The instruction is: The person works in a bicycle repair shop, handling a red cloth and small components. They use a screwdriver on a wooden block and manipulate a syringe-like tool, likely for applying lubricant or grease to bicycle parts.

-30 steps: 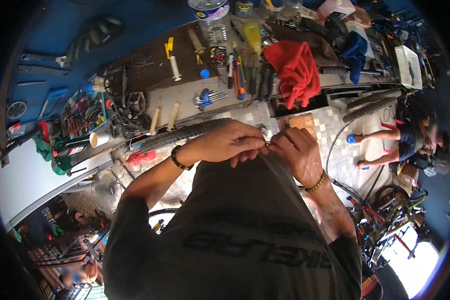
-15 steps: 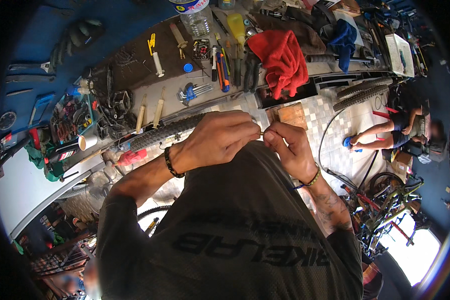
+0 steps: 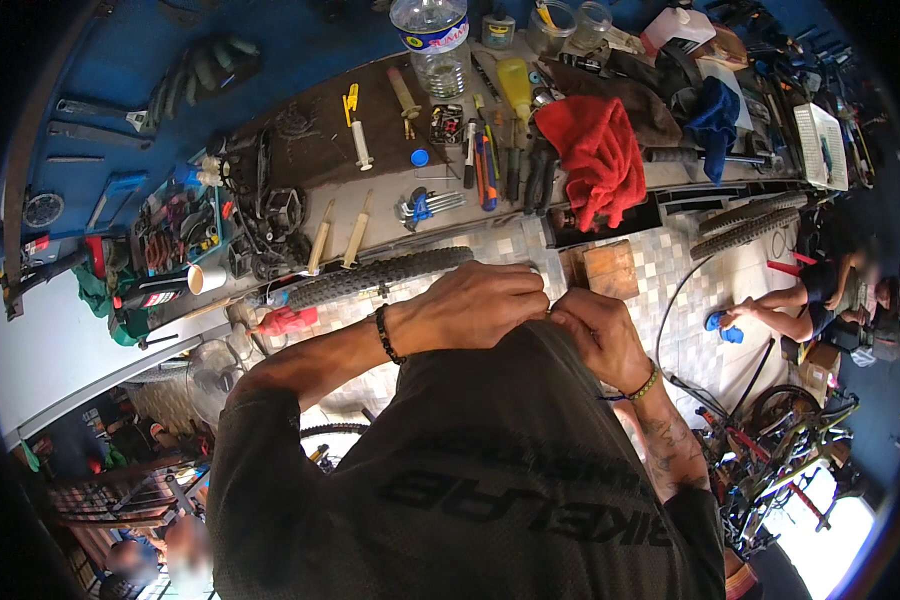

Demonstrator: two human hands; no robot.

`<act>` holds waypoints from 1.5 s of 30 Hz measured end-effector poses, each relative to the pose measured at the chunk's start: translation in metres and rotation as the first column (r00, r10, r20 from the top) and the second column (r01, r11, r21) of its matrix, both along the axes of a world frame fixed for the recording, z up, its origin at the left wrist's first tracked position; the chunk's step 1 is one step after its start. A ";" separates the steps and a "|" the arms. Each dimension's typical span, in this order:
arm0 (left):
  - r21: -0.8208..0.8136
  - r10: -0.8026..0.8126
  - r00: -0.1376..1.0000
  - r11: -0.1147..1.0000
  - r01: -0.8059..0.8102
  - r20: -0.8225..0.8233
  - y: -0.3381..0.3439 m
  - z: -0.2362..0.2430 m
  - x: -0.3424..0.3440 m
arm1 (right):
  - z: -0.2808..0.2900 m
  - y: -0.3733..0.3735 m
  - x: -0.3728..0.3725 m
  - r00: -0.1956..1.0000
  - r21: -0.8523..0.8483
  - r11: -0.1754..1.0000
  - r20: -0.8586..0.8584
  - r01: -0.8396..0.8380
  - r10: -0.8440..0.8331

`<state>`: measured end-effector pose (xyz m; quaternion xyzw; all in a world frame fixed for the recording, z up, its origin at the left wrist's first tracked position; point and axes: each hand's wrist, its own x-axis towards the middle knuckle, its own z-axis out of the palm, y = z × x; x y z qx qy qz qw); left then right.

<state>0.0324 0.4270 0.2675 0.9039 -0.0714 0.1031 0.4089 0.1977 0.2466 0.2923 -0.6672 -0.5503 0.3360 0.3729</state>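
Note:
In front of my chest, my left hand [image 3: 475,308] and my right hand [image 3: 607,338] meet with fingers pinched. Something small is between the fingertips, mostly hidden, and I cannot make out what it is. Beyond my left hand a knobbly bicycle tyre [image 3: 385,272] stands along the bench's near edge. The wooden block [image 3: 610,268] lies beyond my right hand, below the bench front. A dark shirt [image 3: 510,430] covers my chest and rises close under both hands.
On the bench lie syringes [image 3: 358,232], blue-handled hex keys [image 3: 430,206], a red cloth [image 3: 600,160] and a large plastic bottle [image 3: 435,45]. More tyres [image 3: 750,225] rest at the right. A person [image 3: 810,295] sits far right, near bicycles [image 3: 790,430].
The view has shifted, so the bench appears lower and farther right. My hands stay together; the small brass-coloured piece between the fingertips is now mostly covered.

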 end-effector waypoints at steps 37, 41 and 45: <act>-0.835 0.304 0.919 0.414 -0.363 -0.249 0.009 0.022 0.026 | 0.007 0.063 0.011 0.513 0.226 0.648 -0.806 0.728 -0.295; -0.745 0.351 0.897 0.515 -0.425 -0.269 -0.011 0.043 0.034 | 0.023 0.066 0.015 0.537 0.253 0.661 -0.800 0.706 -0.267; -0.694 0.349 0.895 0.571 -0.438 -0.277 -0.010 0.045 0.032 | 0.029 0.060 0.013 0.530 0.234 0.660 -0.796 0.714 -0.291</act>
